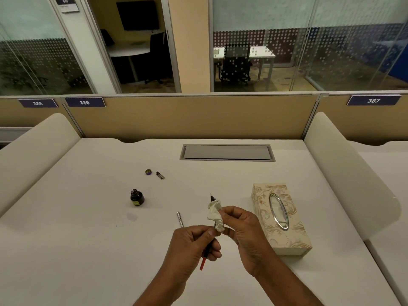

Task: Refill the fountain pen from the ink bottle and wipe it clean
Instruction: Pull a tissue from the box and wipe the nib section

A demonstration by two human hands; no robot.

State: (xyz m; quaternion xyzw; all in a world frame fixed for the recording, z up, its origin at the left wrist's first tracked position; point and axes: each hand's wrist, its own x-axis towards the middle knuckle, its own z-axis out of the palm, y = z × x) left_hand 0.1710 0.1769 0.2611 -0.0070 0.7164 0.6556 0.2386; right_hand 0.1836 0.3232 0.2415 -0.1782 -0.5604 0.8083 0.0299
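Head view: wiping step in hand, judged from the tissue on the pen. Left hand (pixel 194 246) has fingers curled round the lower body of the fountain pen (pixel 203 260), its red end poking out below the fist. Right hand (pixel 242 228) pinches a crumpled tissue (pixel 215 214) wrapped about the pen's front section, and the dark nib tip shows just above the wad. The pen is held above the counter (pixel 88 239), between the ink bottle (pixel 136 197) and the tissue box (pixel 280 219). The bottle stands uncapped and well apart to the left, with its cap (pixel 148 172) farther back. A silver barrel (pixel 180 218) lies just left of the hands. To do this well: keep the left grip fixed, draw the tissue toward the nib rather than back, and turn to a clean fold for each pass (the nib probably carries most of the ink). Keep the nib pointing away from the fingers, and wipe lightly, not squeezing
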